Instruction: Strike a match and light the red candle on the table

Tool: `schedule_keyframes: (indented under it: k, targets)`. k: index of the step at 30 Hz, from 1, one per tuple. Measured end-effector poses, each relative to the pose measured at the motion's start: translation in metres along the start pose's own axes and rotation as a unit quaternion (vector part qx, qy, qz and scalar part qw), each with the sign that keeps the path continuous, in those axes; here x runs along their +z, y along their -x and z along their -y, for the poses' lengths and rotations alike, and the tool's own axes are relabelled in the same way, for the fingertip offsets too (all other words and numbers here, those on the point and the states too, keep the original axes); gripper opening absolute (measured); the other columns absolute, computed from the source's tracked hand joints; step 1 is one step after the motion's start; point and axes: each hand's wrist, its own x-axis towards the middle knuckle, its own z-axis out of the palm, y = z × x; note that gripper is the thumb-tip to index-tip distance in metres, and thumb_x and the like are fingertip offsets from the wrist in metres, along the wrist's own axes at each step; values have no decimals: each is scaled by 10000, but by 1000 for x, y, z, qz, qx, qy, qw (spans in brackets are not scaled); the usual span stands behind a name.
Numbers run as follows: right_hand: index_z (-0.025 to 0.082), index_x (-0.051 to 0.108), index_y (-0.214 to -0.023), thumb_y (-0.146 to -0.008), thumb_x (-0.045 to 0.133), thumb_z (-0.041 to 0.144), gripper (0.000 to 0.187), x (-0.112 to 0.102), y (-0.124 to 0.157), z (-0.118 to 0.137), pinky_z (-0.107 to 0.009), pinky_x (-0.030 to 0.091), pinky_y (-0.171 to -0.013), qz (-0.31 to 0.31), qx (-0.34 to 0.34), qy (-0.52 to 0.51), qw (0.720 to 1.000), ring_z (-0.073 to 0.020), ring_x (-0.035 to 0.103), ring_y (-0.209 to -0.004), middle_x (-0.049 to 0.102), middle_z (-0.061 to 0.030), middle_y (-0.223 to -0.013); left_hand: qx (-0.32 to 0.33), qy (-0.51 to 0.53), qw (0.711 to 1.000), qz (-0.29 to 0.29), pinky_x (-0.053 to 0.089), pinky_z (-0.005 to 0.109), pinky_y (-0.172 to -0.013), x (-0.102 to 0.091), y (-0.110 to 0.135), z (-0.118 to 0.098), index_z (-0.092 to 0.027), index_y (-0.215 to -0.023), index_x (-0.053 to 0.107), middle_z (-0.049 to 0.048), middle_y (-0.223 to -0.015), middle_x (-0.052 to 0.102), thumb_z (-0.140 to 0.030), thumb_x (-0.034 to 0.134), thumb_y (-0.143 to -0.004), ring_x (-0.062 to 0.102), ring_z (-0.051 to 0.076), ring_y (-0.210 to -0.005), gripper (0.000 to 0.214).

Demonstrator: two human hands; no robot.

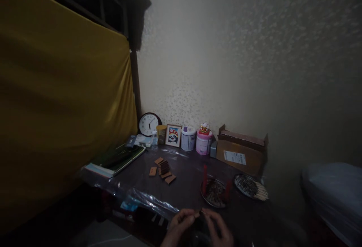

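Observation:
My left hand (181, 224) is at the front edge of the table, thumb and fingers pinching a small tan piece (197, 215). Close beside it, my right hand (217, 227) is closed in a pinch at the other end of that piece, by a small dark tip; what it holds is too dim to name. Just beyond the hands stands a round dish (202, 194) of dark and pale bits, with two upright red sticks like candles (205, 179). To its right, a second plate (236, 186) holds dark-and-white bits and a fan of pale thin sticks (261, 191).
Small tan and dark-edged blocks (163, 168) lie mid-table. Along the wall stand a clock (149, 124), a panda picture (173, 136), a white tin (188, 139), a pink tin (204, 143) and a cardboard box (240, 149). Books (118, 160) lie left, beside a yellow curtain (65, 85).

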Motion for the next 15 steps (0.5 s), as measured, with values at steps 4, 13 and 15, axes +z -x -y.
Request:
schedule_keyframes:
  k: [4, 13, 15]
  targets:
    - [254, 716, -774, -801, 536, 494, 301, 3, 7, 8, -198, 541, -734, -5, -33, 2, 999, -170, 697, -772, 740, -26, -813, -1, 17, 1000, 9, 439, 316, -729, 6, 9, -8, -152, -708, 692, 77, -740, 726, -289, 829, -500, 644, 207, -697, 284]
    - [268, 715, -806, -802, 562, 464, 248, -1, 20, 36, -211, 544, -736, -15, -86, 7, 996, -177, 696, -780, 739, -28, -835, 31, 8, 999, -3, 435, 321, -750, 8, 34, -12, -154, -727, 704, 98, -788, 726, -342, 833, -479, 646, 230, -759, 337]
    - [263, 714, -798, -806, 563, 457, 246, -3, 22, 41, -219, 544, -730, -10, -92, 1, 996, -183, 693, -783, 736, -37, -838, 34, -7, 999, 5, 435, 328, -750, 13, 41, -14, -147, -740, 712, 100, -778, 723, -337, 822, -500, 643, 228, -736, 325]
